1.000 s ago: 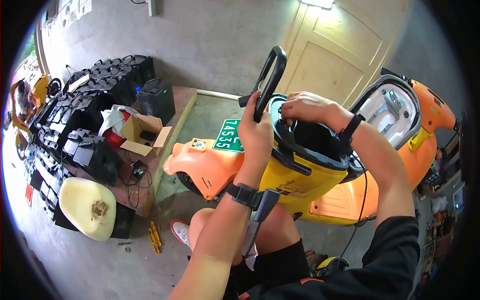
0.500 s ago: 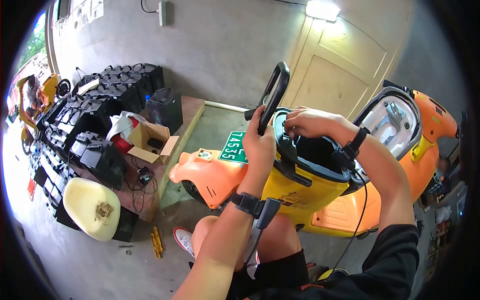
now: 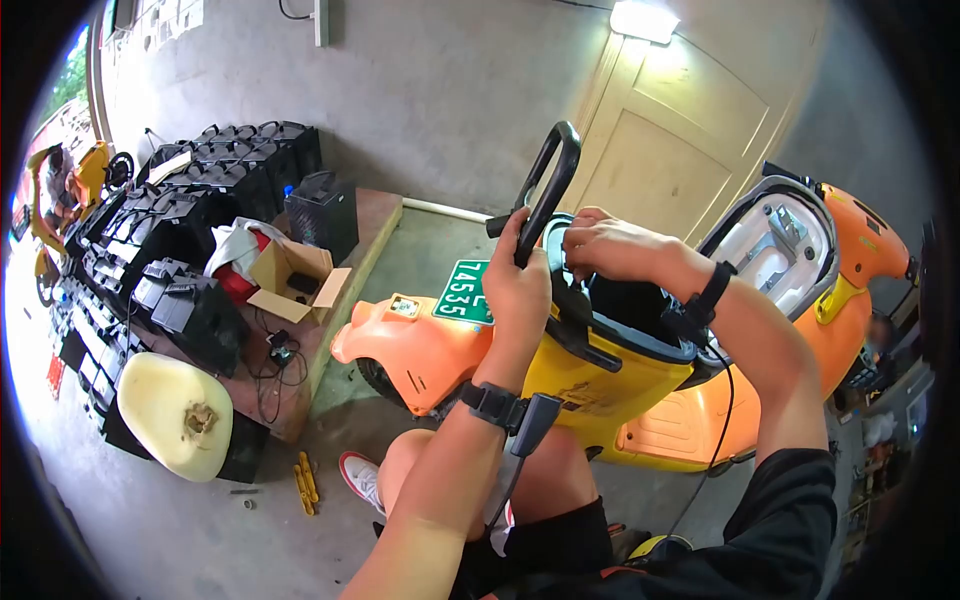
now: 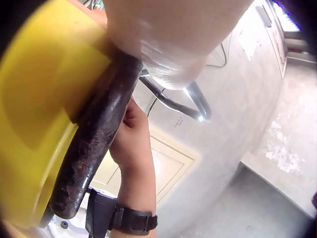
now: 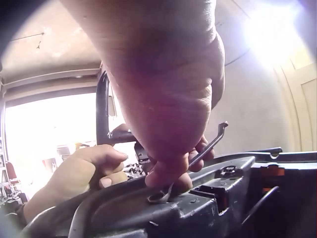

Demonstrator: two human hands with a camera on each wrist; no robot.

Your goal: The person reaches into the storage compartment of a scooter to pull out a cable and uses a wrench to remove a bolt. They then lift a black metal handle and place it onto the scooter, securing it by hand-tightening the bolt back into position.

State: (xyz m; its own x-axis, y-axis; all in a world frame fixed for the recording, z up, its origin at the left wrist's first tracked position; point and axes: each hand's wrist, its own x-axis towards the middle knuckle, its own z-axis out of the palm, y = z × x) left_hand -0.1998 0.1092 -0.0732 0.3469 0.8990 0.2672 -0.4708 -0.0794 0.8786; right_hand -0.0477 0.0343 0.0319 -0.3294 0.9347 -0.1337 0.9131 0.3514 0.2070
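My left hand grips the black grab rail at the tail of a yellow and orange scooter. Over the rim of the scooter's open seat compartment, my right hand is bent down at the wrist. In the right wrist view, its fingers pinch a ring wrench, whose lower ring end is down at the black plastic rim and whose other end slants up. The ring hides whatever lies under it. A dark scuffed bar beside the yellow panel fills much of the left wrist view.
The raised seat lid stands right of the compartment. Several black battery cases, an open cardboard box and cables sit on the left. A cream seat foam lies nearer; yellow parts lie on the floor.
The head view has tilted, so the scene sits lower than a second ago. My right hand has shifted slightly at the compartment rim; my left hand keeps its hold on the rail.
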